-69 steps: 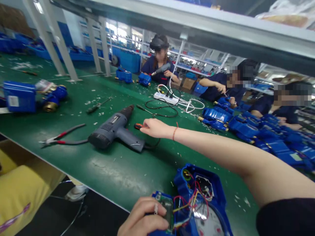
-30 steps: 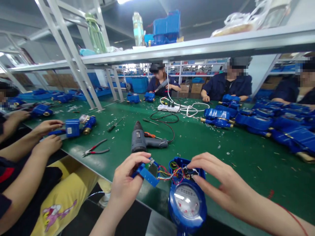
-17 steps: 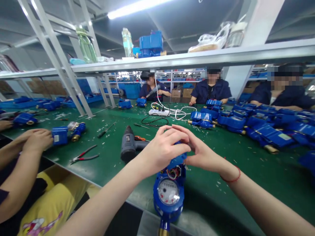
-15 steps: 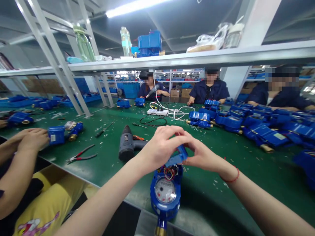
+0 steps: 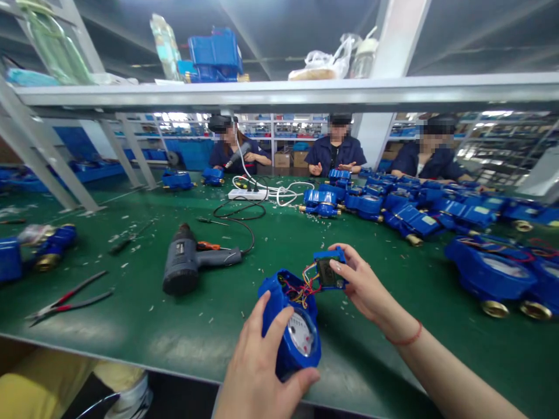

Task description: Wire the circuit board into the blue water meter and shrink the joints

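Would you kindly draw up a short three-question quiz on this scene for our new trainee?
1. Which hand holds the blue-framed circuit board?

2. True or false: in the picture, the heat gun lies between the diagonal cutters and the water meter with its wiring exposed.

3. What is the left hand touching?
A) the white power strip
B) the water meter
C) the heat gun

Key: 1. The right hand. 2. True. 3. B.
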`<control>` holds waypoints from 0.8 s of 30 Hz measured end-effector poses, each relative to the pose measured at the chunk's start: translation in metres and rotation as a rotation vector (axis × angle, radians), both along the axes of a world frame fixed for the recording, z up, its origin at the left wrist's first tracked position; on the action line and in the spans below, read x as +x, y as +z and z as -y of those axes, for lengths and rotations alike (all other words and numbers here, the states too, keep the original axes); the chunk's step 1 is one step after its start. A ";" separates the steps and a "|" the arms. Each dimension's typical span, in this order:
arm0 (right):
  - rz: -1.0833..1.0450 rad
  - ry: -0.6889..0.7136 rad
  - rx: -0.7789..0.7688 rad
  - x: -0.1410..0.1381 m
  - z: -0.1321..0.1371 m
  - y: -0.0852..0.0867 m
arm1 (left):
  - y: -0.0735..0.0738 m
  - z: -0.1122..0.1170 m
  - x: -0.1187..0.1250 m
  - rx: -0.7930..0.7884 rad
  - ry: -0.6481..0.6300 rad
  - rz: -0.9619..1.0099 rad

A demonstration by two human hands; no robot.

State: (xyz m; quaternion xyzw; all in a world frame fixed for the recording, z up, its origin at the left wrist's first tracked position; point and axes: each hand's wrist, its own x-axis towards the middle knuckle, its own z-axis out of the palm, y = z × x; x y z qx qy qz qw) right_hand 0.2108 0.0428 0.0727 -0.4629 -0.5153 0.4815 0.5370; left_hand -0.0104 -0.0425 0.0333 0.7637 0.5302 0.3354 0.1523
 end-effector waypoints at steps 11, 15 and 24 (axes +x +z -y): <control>0.697 0.170 0.737 0.031 0.037 -0.015 | 0.034 -0.056 -0.082 -0.257 -0.358 0.173; 0.661 0.178 0.838 0.022 0.055 -0.019 | 0.036 -0.068 -0.087 -0.193 -0.364 0.024; 0.816 0.314 0.871 -0.006 0.111 -0.002 | 0.011 -0.002 -0.047 0.194 0.098 0.179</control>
